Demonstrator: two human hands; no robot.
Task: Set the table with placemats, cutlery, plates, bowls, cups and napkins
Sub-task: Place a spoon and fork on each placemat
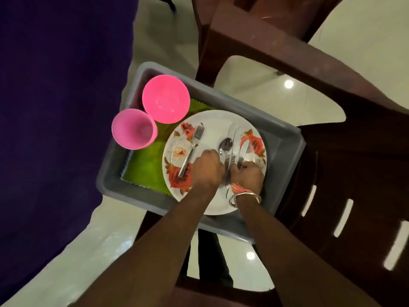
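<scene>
Centrally, round white rose-printed plate (pixel 212 127) lies in grey plastic tray (pixel 285 149) atop green placemat (pixel 143 171). Steel knives (pixel 235 142) and spoon (pixel 224 146): right hand (pixel 249 176) grips their handles; left hand (pixel 205 168) curled beside. Fork (pixel 191 149) lies loose. Glossy pink bowl (pixel 166 98) and cup (pixel 134 129) occupy tray's far-left corner.

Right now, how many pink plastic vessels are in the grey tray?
2: a pink plastic bowl at the grey tray's far corner, and a pink plastic cup just left of it.
</scene>
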